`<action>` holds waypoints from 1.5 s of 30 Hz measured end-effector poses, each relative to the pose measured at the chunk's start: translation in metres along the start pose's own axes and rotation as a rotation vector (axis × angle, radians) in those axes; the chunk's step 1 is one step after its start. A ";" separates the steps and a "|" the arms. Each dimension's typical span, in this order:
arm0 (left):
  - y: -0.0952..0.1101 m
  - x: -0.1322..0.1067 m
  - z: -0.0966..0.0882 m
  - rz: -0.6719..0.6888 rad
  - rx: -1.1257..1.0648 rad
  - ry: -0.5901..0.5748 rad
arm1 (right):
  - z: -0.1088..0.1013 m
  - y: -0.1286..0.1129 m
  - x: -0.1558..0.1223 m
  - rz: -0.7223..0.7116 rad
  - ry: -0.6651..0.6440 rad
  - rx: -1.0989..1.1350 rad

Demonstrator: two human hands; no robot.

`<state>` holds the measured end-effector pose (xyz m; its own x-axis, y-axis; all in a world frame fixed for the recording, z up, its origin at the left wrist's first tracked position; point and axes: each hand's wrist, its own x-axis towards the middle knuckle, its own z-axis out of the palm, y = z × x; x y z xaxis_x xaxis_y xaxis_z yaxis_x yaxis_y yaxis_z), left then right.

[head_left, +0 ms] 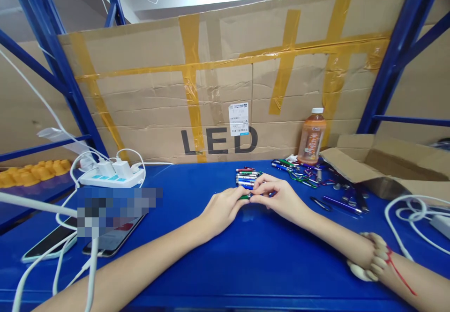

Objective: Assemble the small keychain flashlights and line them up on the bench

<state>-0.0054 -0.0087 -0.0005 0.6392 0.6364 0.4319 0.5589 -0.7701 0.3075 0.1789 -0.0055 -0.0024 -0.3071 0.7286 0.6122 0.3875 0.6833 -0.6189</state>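
My left hand (221, 210) and my right hand (279, 197) meet near the middle of the blue table (225, 260). A small green metal tube (243, 197), like a keychain flashlight, is pinched in the left fingers. The right thumb and fingertips close at its right end, and whatever small part they grip is hidden. Just behind the hands lies a neat row of similar tubes (246, 177) in red, green, silver and blue. Right of them, a loose pile of tubes and carabiner clips (305, 177) spreads over the table.
A drink bottle (312, 136) and an open cardboard box (397, 162) stand at the back right. To the left are a power strip (112, 178), phones (116, 237) and looping white cables (93, 270). Taped cardboard (151, 101) forms the back wall between blue posts.
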 end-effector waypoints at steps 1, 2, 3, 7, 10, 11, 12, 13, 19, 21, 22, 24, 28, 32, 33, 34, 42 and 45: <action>0.000 0.000 0.000 0.005 0.007 0.012 | 0.000 -0.001 0.000 -0.005 0.010 -0.003; 0.000 0.000 0.001 0.003 0.012 0.027 | -0.001 -0.001 0.000 -0.008 0.021 -0.001; 0.000 0.000 0.002 -0.004 0.016 0.037 | -0.001 -0.001 0.000 -0.009 0.035 0.002; -0.002 0.001 0.004 0.008 0.023 0.017 | -0.002 -0.001 0.000 -0.029 0.060 0.010; -0.004 0.001 0.004 0.049 0.016 -0.007 | -0.002 0.000 0.000 -0.037 0.021 0.048; -0.004 0.001 0.004 0.062 0.009 -0.013 | -0.002 0.001 0.000 -0.023 -0.001 0.075; -0.004 0.000 0.004 0.077 -0.001 -0.021 | -0.002 0.001 0.000 -0.003 -0.026 0.106; -0.005 0.000 0.003 0.092 -0.013 -0.030 | -0.002 0.001 -0.001 0.017 -0.048 0.136; -0.004 -0.001 0.002 0.123 -0.063 -0.066 | -0.004 -0.001 -0.004 0.030 -0.082 0.054; -0.004 -0.001 0.002 0.123 -0.059 -0.061 | -0.004 -0.002 -0.005 0.003 -0.059 -0.064; -0.004 -0.001 0.002 0.121 -0.054 -0.055 | -0.004 -0.002 -0.006 -0.011 -0.050 -0.116; -0.004 -0.002 0.002 0.117 -0.041 -0.036 | -0.004 -0.003 -0.007 -0.039 -0.046 -0.191; -0.006 -0.002 0.003 0.132 -0.001 0.017 | -0.003 -0.005 -0.010 -0.076 -0.044 -0.293; -0.006 -0.001 0.004 0.143 0.034 0.051 | -0.001 -0.004 -0.009 -0.075 -0.038 -0.324; -0.006 0.000 0.004 0.140 0.032 0.051 | -0.001 -0.004 -0.009 -0.075 -0.030 -0.324; -0.006 0.000 0.005 0.134 0.026 0.051 | -0.001 -0.003 -0.008 -0.073 -0.022 -0.323; -0.004 0.001 0.006 0.071 0.037 0.037 | -0.003 0.002 -0.003 -0.072 -0.016 -0.247; -0.006 0.001 0.008 0.045 0.060 0.015 | -0.002 0.002 -0.002 -0.071 -0.019 -0.200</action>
<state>-0.0038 -0.0034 -0.0085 0.6567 0.5998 0.4571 0.5608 -0.7937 0.2358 0.1824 -0.0062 -0.0038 -0.3557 0.6810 0.6401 0.5281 0.7115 -0.4635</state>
